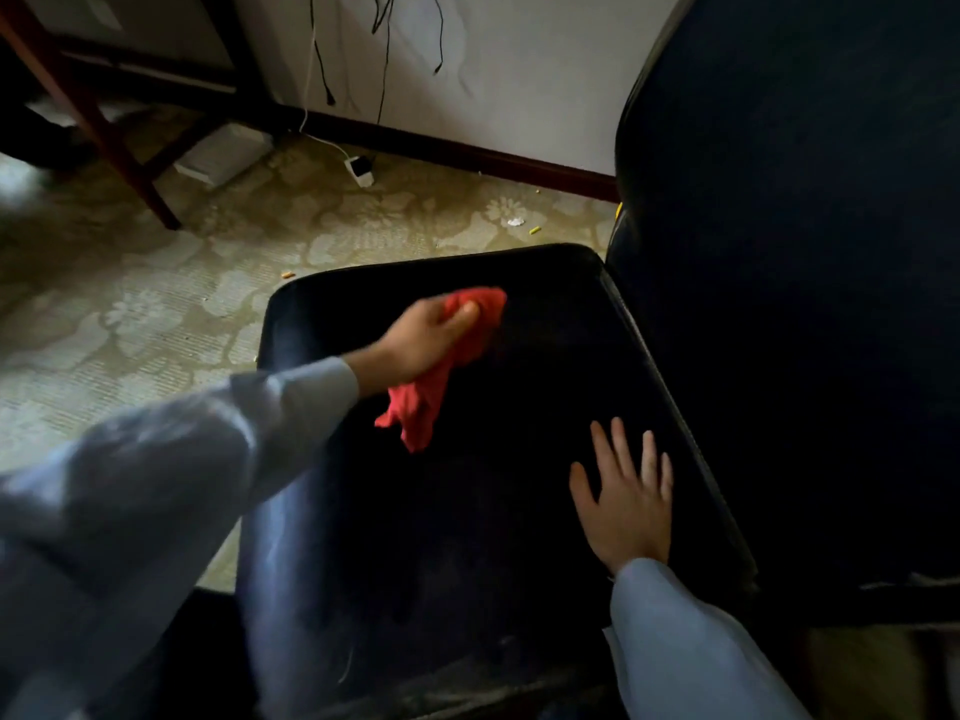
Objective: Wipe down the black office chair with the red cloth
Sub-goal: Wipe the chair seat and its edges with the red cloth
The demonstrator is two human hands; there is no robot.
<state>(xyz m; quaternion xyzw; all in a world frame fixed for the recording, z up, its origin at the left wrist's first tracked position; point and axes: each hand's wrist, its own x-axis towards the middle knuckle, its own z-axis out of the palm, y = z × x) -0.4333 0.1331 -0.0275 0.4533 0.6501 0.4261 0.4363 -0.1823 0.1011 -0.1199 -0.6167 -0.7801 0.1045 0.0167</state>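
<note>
1. We see the left grip [426, 337] closed round the red cloth [423, 407]. The thumb pinches the bunched far end, and a loose tail trails back towards us.
2. The cloth's long axis runs from far-right to near-left, above the far left part of the seat [545, 356] of the black office chair. We cannot tell whether the tail touches the leather.
3. From that grip, most of the seat lies nearer to us and to the right. We judge the coming stroke should sweep that way, towards the backrest [805, 252].
4. The right grip [626, 506] lies flat, fingers spread and straight. It presses on the seat just beside the backrest seam and holds nothing. It is nearer that seam but carries no cloth, so we think it only steadies the chair and may sit in the stroke's path.
5. The seat is dark, smooth and glossy along its left edge.
6. Beyond it lies a pale flower-patterned carpet [156, 304] with small scraps on it. A white plug adapter [359, 171] sits by the skirting, cables [384, 54] hang down the wall [519, 70], and a dark wooden leg [119, 148] stands at upper left.
</note>
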